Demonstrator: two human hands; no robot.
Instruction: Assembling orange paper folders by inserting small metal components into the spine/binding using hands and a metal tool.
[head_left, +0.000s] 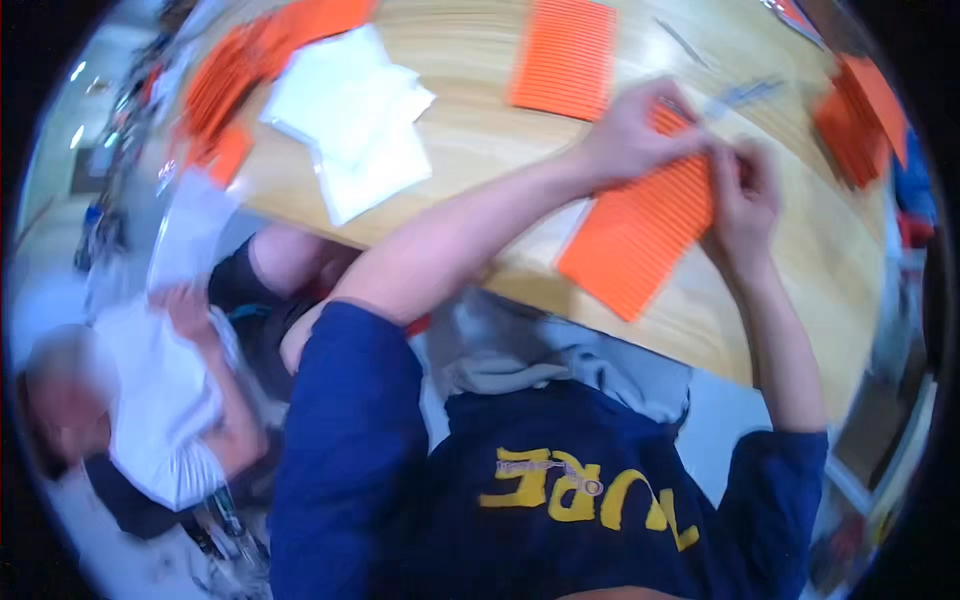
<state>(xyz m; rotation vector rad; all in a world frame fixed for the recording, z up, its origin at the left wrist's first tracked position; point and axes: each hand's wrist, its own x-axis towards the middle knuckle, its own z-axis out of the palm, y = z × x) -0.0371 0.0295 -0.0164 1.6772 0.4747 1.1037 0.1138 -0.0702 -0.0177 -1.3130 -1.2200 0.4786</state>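
Observation:
An orange ribbed sheet [640,235] lies on the wooden table [480,140] in front of me. My left hand [635,130] rests on the sheet's far end, fingers pinched at its top edge. My right hand [745,190] meets it from the right, fingers closed on the same edge of the sheet. The picture is blurred, so I cannot tell whether a small part sits between the fingertips. My forearms reach in from below, in dark blue short sleeves.
A second orange ribbed sheet [565,55] lies further back. White plastic bags [355,115] are stacked at the left, orange pieces [235,75] beyond them, more orange pieces [860,125] at the right. A seated person in white [160,390] holds a bag at the lower left.

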